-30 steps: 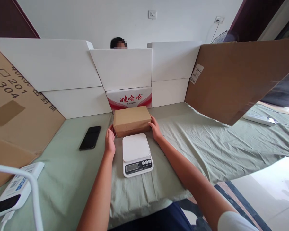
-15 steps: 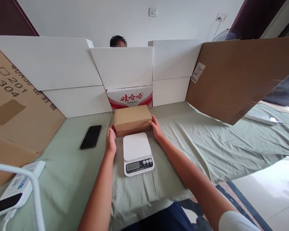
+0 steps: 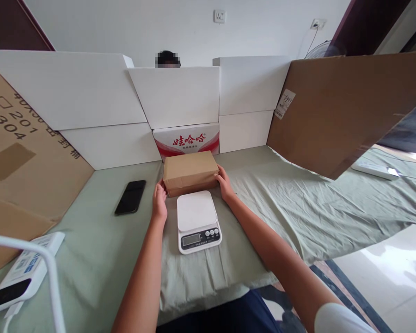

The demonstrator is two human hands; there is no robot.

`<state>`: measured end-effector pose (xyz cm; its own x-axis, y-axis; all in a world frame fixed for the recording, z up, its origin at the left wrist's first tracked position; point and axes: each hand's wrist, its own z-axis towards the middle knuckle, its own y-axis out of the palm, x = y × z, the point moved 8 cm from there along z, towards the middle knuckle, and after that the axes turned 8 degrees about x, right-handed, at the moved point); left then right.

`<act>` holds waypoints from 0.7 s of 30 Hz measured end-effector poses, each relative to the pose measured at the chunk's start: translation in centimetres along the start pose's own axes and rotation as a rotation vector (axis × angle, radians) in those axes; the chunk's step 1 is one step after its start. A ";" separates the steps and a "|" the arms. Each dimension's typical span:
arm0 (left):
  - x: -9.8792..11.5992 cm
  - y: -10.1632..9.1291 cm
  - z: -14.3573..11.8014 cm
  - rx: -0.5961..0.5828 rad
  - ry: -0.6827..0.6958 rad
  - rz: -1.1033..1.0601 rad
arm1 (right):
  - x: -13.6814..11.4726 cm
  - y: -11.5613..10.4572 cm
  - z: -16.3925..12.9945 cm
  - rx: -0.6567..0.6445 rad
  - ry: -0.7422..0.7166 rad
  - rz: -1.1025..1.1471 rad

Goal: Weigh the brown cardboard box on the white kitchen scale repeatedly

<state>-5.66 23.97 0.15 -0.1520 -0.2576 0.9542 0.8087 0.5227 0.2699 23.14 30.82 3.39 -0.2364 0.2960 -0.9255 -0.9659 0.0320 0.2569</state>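
A small brown cardboard box lies on the green cloth, held between my two hands from its short ends. My left hand presses its left end, with some fingers hidden behind the box. At the right end my right hand grips the side near the front corner. Just in front of the box, between my forearms, sits a white kitchen scale with a bare platform. Its grey display and round buttons face me; no reading can be made out.
A black phone lies left of my left hand. White boxes and a red-and-white carton form a wall behind. Large cardboard panels flank both sides. A white device and cable stand front left. A person's head shows behind the wall.
My hands, the cardboard box and the scale stay in place. The head behind the white boxes has shifted slightly left and lower.
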 end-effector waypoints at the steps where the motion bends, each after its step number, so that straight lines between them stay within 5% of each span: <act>1: 0.0 0.0 0.0 0.003 -0.001 0.003 | 0.0 0.0 0.0 -0.003 -0.002 -0.003; 16: -1.5 0.0 0.3 0.035 -0.093 0.046 | -0.4 0.8 -0.3 -0.057 -0.072 -0.096; 21: 1.1 0.6 -1.0 -0.028 0.028 0.033 | -2.5 0.8 -1.3 -0.065 -0.177 -0.117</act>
<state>-4.78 23.14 1.22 -0.1091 -0.2632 0.9585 0.8285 0.5087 0.2340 22.85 28.83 5.55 -0.1053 0.4572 -0.8831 -0.9918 0.0165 0.1267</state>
